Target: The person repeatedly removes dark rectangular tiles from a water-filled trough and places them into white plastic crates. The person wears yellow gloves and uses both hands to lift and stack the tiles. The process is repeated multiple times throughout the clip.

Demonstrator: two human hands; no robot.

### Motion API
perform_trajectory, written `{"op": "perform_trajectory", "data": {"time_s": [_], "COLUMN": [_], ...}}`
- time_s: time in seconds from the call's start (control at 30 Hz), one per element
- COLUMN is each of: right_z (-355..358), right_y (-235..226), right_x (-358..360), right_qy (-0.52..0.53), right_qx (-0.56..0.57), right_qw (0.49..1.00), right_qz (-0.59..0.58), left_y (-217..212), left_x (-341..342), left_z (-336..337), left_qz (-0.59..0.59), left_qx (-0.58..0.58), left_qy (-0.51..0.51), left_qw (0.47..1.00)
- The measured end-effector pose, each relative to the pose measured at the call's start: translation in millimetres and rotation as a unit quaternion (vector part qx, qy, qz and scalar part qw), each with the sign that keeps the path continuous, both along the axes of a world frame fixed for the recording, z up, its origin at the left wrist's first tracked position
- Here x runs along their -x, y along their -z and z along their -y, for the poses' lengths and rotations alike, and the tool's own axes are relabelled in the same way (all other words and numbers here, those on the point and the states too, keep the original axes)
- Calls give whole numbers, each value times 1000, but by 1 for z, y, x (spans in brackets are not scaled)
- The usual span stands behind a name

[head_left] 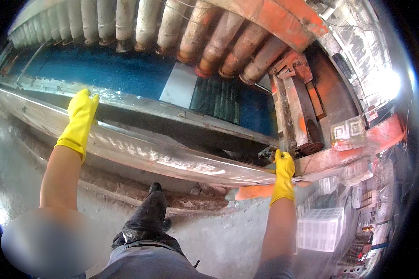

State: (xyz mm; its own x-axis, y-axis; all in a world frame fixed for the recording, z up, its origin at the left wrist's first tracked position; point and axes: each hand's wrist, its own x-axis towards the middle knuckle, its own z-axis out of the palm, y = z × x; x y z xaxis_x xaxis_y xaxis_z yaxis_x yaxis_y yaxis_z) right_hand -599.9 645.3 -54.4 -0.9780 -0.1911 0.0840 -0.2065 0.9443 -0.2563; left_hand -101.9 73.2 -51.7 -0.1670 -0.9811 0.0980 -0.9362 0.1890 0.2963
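My left hand [81, 118], in a yellow rubber glove, reaches over the metal side rail [167, 158] to the wet inner ledge [125, 102]. Its fingers are curled closed; whatever they may hold is hidden. At the rail's right end my right hand [284, 174], gloved alike, is closed beside the orange frame [330, 160]. I cannot make out anything in its grip. Beyond the ledge lies a wet blue surface [111, 69]. On it are a pale rectangular panel [179, 86] and, to its right, a dark ribbed patch [216, 100].
A row of thick grimy cylinders [170, 28] hangs over the blue surface, under an orange beam [284, 18]. A metal block [300, 109] stands at the right end. White plastic crates [321, 228] are at lower right. A dark boot [156, 197] is on the grey floor [219, 237].
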Motion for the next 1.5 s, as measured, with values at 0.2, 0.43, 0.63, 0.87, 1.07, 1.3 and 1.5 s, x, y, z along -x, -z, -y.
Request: {"op": "perform_trajectory", "data": {"time_s": [0.2,0.43,0.63,0.87,1.07,1.3,1.5], "right_z": [8,10,8,7,10,9,12], "right_y": [-9,-14,-11,-11,-11,-15,-16], "right_x": [-19,-22,-20,-17,-18,-22,-24], "right_qy": [-10,15,20,5,9,1,3], "right_qx": [16,20,38,6,-2,-14,-14], "right_qw": [999,999,999,999,999,999,998], "right_qz": [-35,-33,-19,-50,-50,-40,-64], "left_y": [-1,3,11,0,16,20,20], "left_x": [3,1,0,3,-3,-6,-11], "left_z": [-1,-1,0,-7,-2,-5,-16], "left_qz": [-2,-11,-36,-54,-123,-148,-153], "left_qx": [-2,1,35,17,115,217,320], "left_qy": [-2,-9,-19,-30,-33,-42,-82], "left_qw": [1000,1000,999,998,985,964,931]}}
